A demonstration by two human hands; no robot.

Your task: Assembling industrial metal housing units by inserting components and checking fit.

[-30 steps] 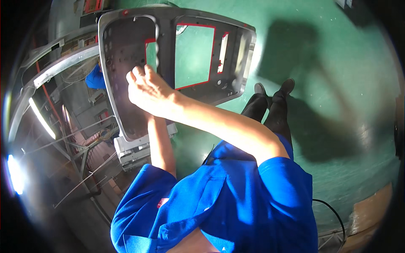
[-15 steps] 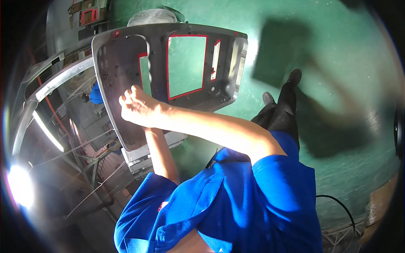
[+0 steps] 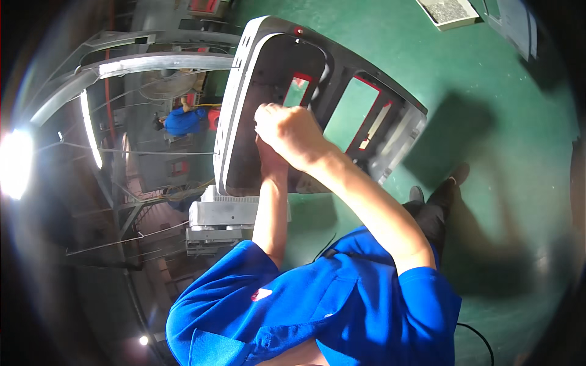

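A large dark grey molded housing (image 3: 250,161) with a pale rim and red-edged cutouts stands tilted in front of me. My right hand (image 3: 292,133) is closed, its fingers curled together over the left part of the housing's inner face. What it holds, if anything, is too small or hidden to see. Just below it, my left hand (image 3: 271,160) reaches up to the same spot. Its fingers are mostly covered by my right hand, so their pose does not show.
Grey metal blocks (image 3: 223,213) are stacked under the housing's lower left. A curved metal rail (image 3: 165,63) runs in from the left. Another person in blue (image 3: 183,121) is farther off at the left. A shallow white tray (image 3: 455,21) lies on the green floor (image 3: 488,79) at the top right.
My view has turned, so the housing now appears farther right and more tilted. Both hands stay together at the housing's left part. The person in blue shows more fully, and the tray has come into view.
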